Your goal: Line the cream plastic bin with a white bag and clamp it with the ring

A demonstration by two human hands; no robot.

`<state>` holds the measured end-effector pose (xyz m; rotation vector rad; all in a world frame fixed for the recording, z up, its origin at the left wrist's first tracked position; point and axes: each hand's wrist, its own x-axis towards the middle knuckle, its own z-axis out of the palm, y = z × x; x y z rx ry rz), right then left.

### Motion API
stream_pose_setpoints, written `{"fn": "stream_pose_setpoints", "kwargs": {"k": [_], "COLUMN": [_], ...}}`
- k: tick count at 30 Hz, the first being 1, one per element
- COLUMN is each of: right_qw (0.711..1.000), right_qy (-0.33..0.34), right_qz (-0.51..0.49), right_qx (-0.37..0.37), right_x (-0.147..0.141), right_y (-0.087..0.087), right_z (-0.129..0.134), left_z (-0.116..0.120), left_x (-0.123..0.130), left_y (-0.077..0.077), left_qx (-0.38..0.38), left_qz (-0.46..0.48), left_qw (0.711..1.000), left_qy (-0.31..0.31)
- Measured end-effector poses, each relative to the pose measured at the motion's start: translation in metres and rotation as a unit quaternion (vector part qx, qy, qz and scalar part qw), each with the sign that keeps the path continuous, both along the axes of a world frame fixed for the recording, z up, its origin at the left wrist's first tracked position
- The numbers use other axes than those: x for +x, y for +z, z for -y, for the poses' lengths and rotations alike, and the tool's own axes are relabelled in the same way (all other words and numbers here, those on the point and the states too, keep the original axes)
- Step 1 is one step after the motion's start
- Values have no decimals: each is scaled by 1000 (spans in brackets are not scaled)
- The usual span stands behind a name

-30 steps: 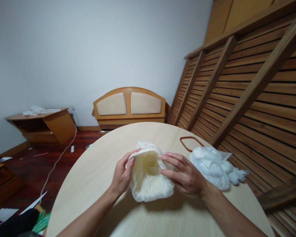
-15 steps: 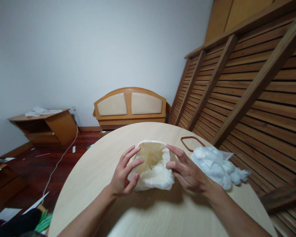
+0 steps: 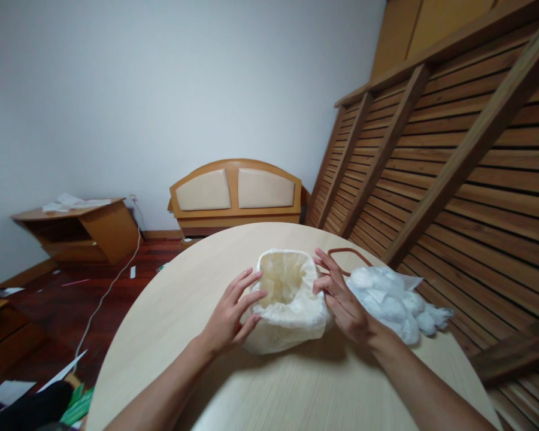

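A small bin [image 3: 281, 342] lined with a thin white plastic bag [image 3: 299, 314] stands on the round table, its mouth facing up and toward me. The bag is folded over the rim and bunched at the near and right sides. My left hand [image 3: 228, 311] rests against the bin's left side, fingers spread, fingertips at the rim. On the other side, my right hand [image 3: 344, 299] has bent fingers on the bag at the right rim; its thumb is hidden. Beyond that hand lies a brown rounded ring [image 3: 348, 250].
A heap of white plastic bags [image 3: 393, 299] lies on the right of the table [image 3: 170, 335]. A slatted wooden frame [image 3: 453, 179] leans close on the right. A headboard [image 3: 236, 191] is behind the table, and a low cabinet [image 3: 103, 230] stands at the left.
The bin's mouth has shifted slightly right and shows wider and rounder, with the bag lying lower over the near rim. My right hand has moved a little right with it.
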<state>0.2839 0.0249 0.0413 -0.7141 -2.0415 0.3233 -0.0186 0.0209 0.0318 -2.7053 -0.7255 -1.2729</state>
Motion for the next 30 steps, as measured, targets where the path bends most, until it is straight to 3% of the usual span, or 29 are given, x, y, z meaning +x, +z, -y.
{"fn": "stream_pose_setpoints", "kwargs": {"k": [6, 11, 16, 22, 30], "right_qw": [997, 996, 995, 988, 986], "right_qy": [5, -43, -99, -91, -67], "right_qz": [-67, -52, -26, 36, 74], "right_qx": [-39, -58, 19, 116, 137], "right_x": [-5, -10, -14, -15, -9], "right_y": [-6, -9, -3, -1, -3], "right_z": [-4, -10, -5, 0, -8], "left_z": [2, 3, 4, 4, 5], "left_x": [10, 11, 10, 11, 17], "left_y": [-6, -8, -7, -6, -6], "left_qx": [-47, -106, -137, -147, -98], "left_qz": [33, 31, 42, 50, 41], "left_qw": [998, 994, 990, 988, 993], "left_qy": [-4, 12, 6, 15, 43]}}
